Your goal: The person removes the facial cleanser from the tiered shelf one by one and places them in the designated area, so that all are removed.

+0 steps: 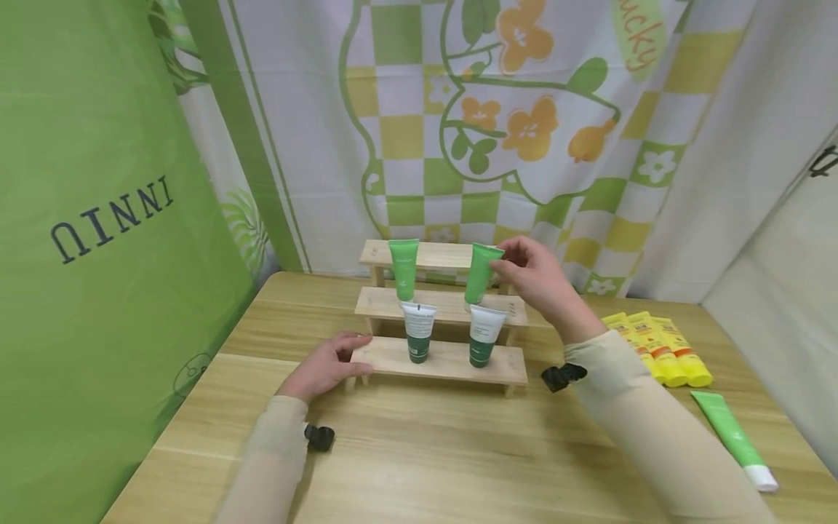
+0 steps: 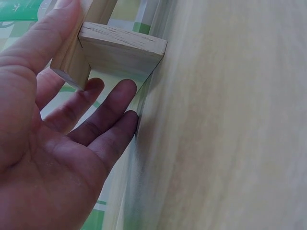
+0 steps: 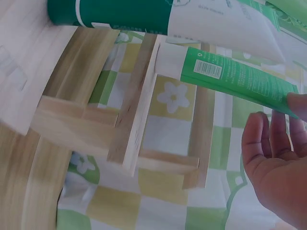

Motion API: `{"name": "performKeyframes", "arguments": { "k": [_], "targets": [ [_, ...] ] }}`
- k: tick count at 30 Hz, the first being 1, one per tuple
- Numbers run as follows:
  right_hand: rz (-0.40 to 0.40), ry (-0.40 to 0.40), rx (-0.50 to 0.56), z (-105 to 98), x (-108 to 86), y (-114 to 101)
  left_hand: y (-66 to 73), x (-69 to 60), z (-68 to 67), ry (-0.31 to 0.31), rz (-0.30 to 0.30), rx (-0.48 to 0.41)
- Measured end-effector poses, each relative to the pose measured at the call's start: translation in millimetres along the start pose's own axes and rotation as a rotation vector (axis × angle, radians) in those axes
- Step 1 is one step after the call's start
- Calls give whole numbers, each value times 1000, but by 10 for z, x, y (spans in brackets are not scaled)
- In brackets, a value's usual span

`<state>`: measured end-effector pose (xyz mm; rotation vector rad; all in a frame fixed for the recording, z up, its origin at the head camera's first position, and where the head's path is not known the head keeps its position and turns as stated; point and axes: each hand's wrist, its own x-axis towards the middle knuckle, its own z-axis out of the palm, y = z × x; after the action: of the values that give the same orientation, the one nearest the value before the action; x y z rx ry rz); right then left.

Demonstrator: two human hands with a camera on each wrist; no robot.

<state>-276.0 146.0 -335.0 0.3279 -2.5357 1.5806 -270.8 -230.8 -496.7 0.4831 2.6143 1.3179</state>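
Note:
A three-tier wooden rack [image 1: 445, 359] stands on the table. My left hand [image 1: 329, 366] grips the left end of its lowest shelf; the left wrist view shows this hand [image 2: 62, 120] at the shelf's end [image 2: 122, 45]. On the middle shelf, my right hand [image 1: 538, 280] pinches the top of an upright green tube [image 1: 480, 275], also visible in the right wrist view as a green tube [image 3: 230, 79] with a white cap. Another green tube [image 1: 404, 268] stands to its left. Two white-and-dark-green tubes [image 1: 419, 335] [image 1: 486, 336] stand on the lowest shelf.
Several yellow tubes [image 1: 674, 353] lie side by side on the table at the right. Nearer the front, a green tube [image 1: 733, 433] with a white cap lies flat. Behind the rack hangs a patterned curtain [image 1: 419, 131]; a green cloth [image 1: 118, 306] hangs at the left.

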Motion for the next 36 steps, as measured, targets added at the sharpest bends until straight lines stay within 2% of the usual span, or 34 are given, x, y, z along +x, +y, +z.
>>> {"name": "performKeyframes", "arguments": {
  "k": [7, 13, 17, 21, 29, 36],
  "targets": [
    [21, 57, 26, -131, -103, 62, -17, 14, 0, -6, 4, 16],
    [67, 179, 103, -253, -224, 150, -27, 27, 18, -6, -24, 29],
    [51, 227, 198, -349, -293, 207, -25, 20, 17, -3, -35, 34],
    [29, 251, 245, -439, -362, 247, -15, 5, 4, 2, -44, 41],
    [45, 281, 206, -603, -566, 365, -14, -26, -7, -7, -50, 42],
    [107, 256, 79, -748, -851, 556, 5, -19, -19, -18, -39, 56]
  ]
}}
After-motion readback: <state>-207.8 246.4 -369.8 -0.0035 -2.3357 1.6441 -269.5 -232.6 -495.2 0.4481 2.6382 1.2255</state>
